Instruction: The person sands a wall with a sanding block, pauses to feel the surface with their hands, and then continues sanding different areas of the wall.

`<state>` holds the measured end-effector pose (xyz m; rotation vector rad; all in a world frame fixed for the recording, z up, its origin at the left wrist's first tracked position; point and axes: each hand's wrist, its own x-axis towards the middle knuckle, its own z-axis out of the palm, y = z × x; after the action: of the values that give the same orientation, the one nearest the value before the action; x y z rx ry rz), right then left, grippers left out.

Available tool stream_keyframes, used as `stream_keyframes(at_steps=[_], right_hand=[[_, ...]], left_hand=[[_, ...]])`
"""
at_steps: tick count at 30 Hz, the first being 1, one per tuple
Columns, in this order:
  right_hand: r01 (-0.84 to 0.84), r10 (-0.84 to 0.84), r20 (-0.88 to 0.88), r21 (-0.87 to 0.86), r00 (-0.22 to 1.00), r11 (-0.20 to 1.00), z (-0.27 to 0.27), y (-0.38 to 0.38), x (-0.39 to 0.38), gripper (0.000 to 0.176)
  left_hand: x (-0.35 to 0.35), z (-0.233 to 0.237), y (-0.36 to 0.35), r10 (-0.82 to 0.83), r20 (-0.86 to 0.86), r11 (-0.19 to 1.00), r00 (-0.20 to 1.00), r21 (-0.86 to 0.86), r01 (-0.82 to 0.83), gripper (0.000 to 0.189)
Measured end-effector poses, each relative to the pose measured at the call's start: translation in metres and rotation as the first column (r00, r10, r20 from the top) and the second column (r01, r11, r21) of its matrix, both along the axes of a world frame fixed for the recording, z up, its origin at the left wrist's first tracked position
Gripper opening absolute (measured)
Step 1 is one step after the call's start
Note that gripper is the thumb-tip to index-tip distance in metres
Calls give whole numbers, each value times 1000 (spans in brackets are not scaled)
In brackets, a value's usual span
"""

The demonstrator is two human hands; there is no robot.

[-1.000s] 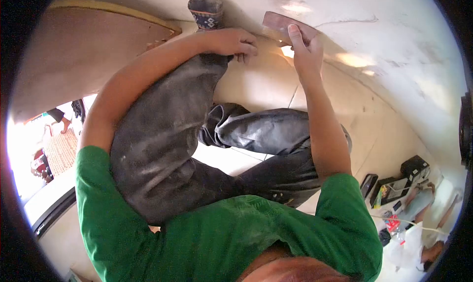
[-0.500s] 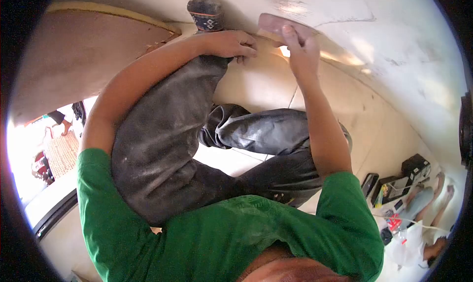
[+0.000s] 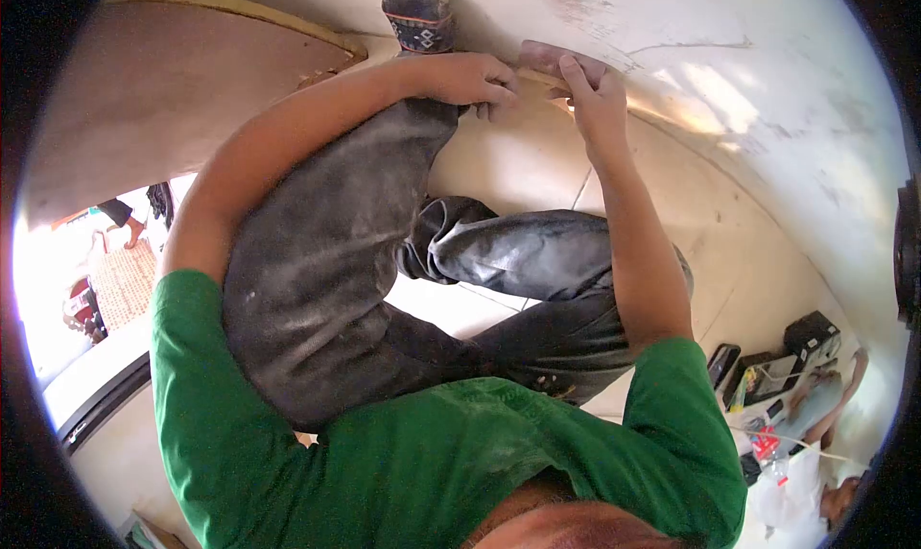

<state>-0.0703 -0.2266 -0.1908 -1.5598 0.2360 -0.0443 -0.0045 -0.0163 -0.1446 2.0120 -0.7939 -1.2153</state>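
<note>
My right hand grips a flat reddish-brown piece, thumb on top, against the lower part of the pale wall. What the piece is made of I cannot make out. My left hand rests by my raised knee, its fingers loosely bent and partly apart, with nothing visible in them. Dark dusty trousers cover my legs. A patterned sock or shoe shows just beyond my left hand, near the wall's foot.
A brown panel with a yellowish edge stands at the left. On the tiled floor at the lower right lie black boxes and a bottle, beside another person. Another person's foot shows through the opening at the left.
My right hand and the flat piece have shifted slightly down and right in view. My left hand appears a little further right, as do the knee and sock.
</note>
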Motion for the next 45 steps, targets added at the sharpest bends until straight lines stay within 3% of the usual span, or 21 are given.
stream_keyframes(at_steps=[3,7,10,11,13,16,18,19,20,21,22,23,25,27,30,32,35,39,42,43,45], right_hand=[[36,-48,138,86,989,996,42,2,-13,35],[-112,97,110,146,989,983,31,-4,-8,36],[29,-30,12,101,999,994,28,4,-12,35],[55,-60,119,44,991,998,33,3,-12,35],[74,-84,117,89,990,993,51,2,-15,37],[-31,26,50,101,998,994,23,-5,-13,42],[-41,47,-31,156,998,987,15,1,-10,41],[1,-1,78,2,997,1000,24,2,-10,39],[39,-29,148,-60,989,997,28,-1,-9,38],[73,-47,216,-115,975,991,31,-4,-9,37],[97,-90,181,-32,979,995,40,-5,-10,37],[59,-84,134,181,987,982,60,4,-17,36],[-190,191,29,-36,981,981,29,-6,-5,38],[-176,181,-49,91,982,980,28,4,-8,40],[59,-62,43,61,997,996,46,10,-19,41],[0,-9,115,73,993,997,55,3,-20,41],[-86,88,-62,32,994,996,31,3,-13,42],[-48,52,153,-29,987,998,38,0,-11,36],[-46,45,10,33,999,998,31,-6,-9,35],[-160,159,-9,-33,987,987,40,1,-15,38],[-107,107,3,-13,994,994,36,2,-16,40]], left_hand=[[3,8,-1,-22,33,999,999,32,21,33],[-2,12,-3,10,-4,1000,1000,26,-10,34],[1,5,-1,-104,87,995,991,12,104,38],[2,2,2,-101,108,995,989,21,99,38],[1,3,3,-88,149,996,985,36,83,36],[1,4,0,-21,0,995,1000,97,21,34],[2,-15,1,-67,83,997,994,-32,70,35],[7,-16,4,-200,245,974,949,-61,220,35],[12,-18,8,-294,414,933,861,-72,353,36],[14,-16,10,-458,636,816,621,23,578,36],[13,-12,7,-362,395,919,844,2,394,37],[10,-9,2,-181,129,983,975,28,179,38],[6,-12,0,-63,12,998,998,24,63,39],[5,-14,-2,-39,-89,999,995,32,42,39],[17,-47,-3,-100,-8,994,995,-52,99,35],[14,-46,2,-44,-70,995,997,-92,38,33],[13,-35,-6,20,-127,999,992,51,-14,35],[15,-40,-5,-42,-61,999,997,20,44,36],[11,-42,-6,-7,-127,1000,992,-13,6,38],[13,-37,-7,-32,-129,999,991,22,35,39],[14,-37,-11,-43,-122,998,992,31,47,39]])
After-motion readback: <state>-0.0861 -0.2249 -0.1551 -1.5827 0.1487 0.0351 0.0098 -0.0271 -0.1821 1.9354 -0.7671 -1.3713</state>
